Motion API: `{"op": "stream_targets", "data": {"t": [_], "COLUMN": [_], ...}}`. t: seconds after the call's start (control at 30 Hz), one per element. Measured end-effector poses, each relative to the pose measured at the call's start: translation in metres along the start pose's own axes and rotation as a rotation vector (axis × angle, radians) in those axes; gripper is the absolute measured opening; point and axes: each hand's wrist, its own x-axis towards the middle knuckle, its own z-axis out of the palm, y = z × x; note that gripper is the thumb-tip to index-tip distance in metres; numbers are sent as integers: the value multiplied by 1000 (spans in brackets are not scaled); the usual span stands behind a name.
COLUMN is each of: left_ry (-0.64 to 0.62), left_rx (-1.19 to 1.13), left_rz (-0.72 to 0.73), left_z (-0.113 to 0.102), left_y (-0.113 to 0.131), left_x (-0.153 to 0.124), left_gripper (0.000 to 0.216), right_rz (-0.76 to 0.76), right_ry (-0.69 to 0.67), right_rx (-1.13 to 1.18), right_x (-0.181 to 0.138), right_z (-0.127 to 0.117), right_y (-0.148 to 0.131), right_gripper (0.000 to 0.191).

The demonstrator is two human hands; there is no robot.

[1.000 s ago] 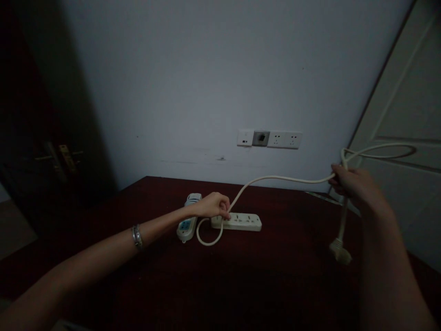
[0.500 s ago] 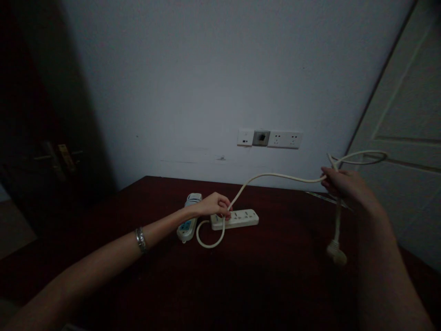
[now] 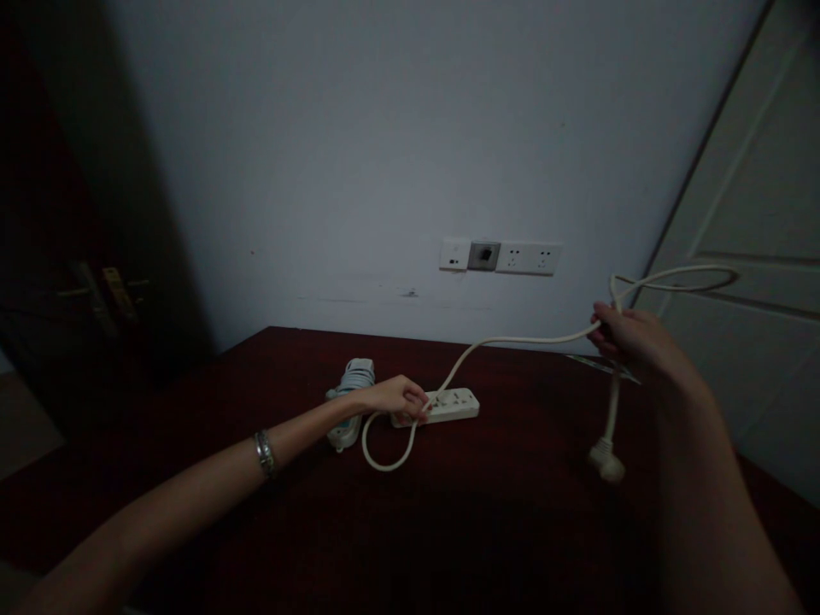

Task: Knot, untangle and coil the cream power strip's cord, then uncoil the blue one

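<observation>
A white power cord (image 3: 525, 340) runs between my two hands in a slack curve above the table. My left hand (image 3: 401, 399) pinches it beside a white power strip (image 3: 458, 405), partly covering the strip's left end. Below that hand the cord bends into a loop. My right hand (image 3: 624, 329) is closed around the cord farther right, with another loop sticking out past it. The cord's plug (image 3: 606, 461) dangles below my right hand. A second power strip (image 3: 346, 434) with blue sockets, its grey cord wound around it, lies behind my left wrist.
The dark red table (image 3: 448, 512) reaches back to a pale wall with a row of wall sockets (image 3: 529, 258). A flat thin item (image 3: 599, 367) lies at the table's back right edge. White door panels (image 3: 756, 231) stand at right, a dark door with a handle (image 3: 119, 295) at left.
My left hand has lowered slightly with the cord, closer to the white strip. My right hand has shifted a little left and up, and the hanging plug has swung left.
</observation>
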Motion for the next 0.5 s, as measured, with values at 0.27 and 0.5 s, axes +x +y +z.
{"op": "stream_targets", "data": {"t": [0.27, 0.5], "left_ry": [216, 232], "left_rx": [332, 767], "left_rz": [110, 113], "left_z": [-21, -20], "left_y": [-3, -4], "left_x": [1, -2], "left_gripper": [28, 34], "right_rz": [-10, -4], "right_ry": [-14, -2], "right_rx": [-63, -103], "right_x": [2, -7], "right_z": [4, 8], "right_y": [-1, -10], "right_gripper": [36, 33]}}
